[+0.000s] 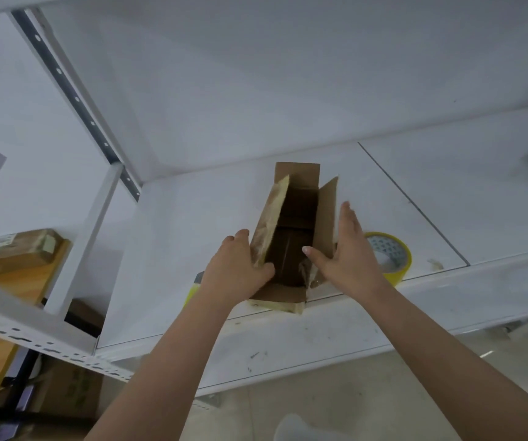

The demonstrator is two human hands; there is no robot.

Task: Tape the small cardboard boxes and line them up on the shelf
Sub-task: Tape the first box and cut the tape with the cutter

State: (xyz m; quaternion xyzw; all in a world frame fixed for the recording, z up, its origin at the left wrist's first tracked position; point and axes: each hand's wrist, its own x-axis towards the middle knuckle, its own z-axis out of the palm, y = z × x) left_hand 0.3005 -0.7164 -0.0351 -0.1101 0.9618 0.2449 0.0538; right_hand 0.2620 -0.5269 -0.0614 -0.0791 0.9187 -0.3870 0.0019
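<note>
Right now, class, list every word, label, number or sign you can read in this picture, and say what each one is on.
No text can be read.
White label on the taped box on the wooden board, left: printed lines, too blurred to read.
Core of the yellow tape roll: a pattern of triangles, no legible words.
Open cardboard box between the hands: no print visible.

Both bare arms reach forward, side by side. The left hand (240, 265) lies flat with fingers straight, thumb hooked inward. The right hand (348, 249) stands edge-up, fingers straight and thumb spread.
</note>
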